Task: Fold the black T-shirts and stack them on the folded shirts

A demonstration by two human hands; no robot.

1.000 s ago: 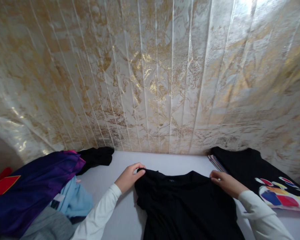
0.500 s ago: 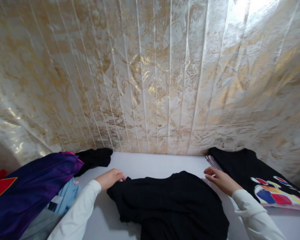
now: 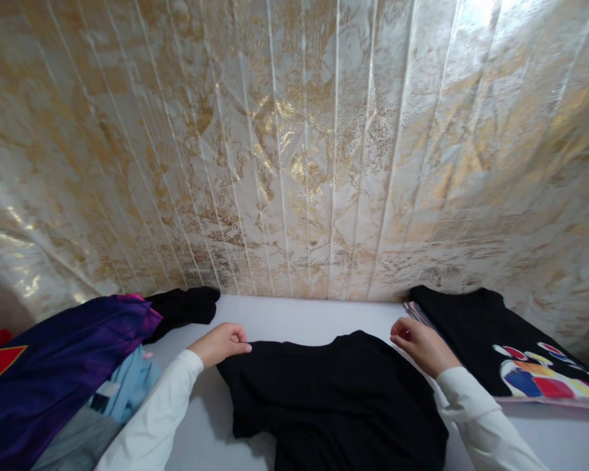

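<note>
A black shirt [image 3: 334,392] lies loosely spread and partly bunched on the white table in front of me, its lower part running out of the frame. My left hand [image 3: 222,343] pinches its upper left corner between thumb and fingers. To the upper right of the shirt, my right hand [image 3: 419,343] hovers with thumb and fingertips curled together. A small gap seems to part those fingertips from the cloth, and nothing shows in them.
On the left is a heap with a purple garment [image 3: 78,347], a light blue one [image 3: 132,389], a grey one [image 3: 78,435] and black cloth [image 3: 186,311]. Folded clothes topped by a black printed T-shirt [image 3: 464,320] lie right. A gold-patterned curtain [image 3: 294,150] hangs behind the white table [image 3: 294,320].
My left hand has closed on the shirt's corner and drawn its upper edge straighter. My right hand has shifted slightly left and up, its fingers curling inward.
</note>
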